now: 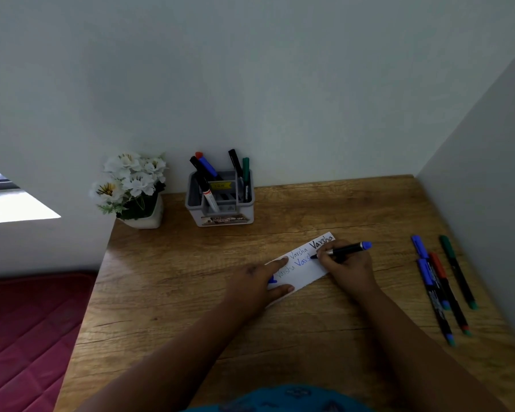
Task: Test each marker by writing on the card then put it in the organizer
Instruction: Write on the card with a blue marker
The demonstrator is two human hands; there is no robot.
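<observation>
A white card (305,270) lies at an angle in the middle of the wooden desk (191,292), with several handwritten words in black and blue. My right hand (348,267) grips a black marker with a blue end (350,249), its tip touching the card beside a half-written blue word. My left hand (259,282) lies flat on the card's left part, with something small and blue, perhaps the cap, under the fingers. A grey organizer (220,203) at the back holds several markers upright.
Several loose markers (440,283), blue, red and green capped, lie in a row at the right near the side wall. A white pot of white flowers (133,185) stands at the desk's back left corner. A red mattress (27,331) lies below the desk's left edge.
</observation>
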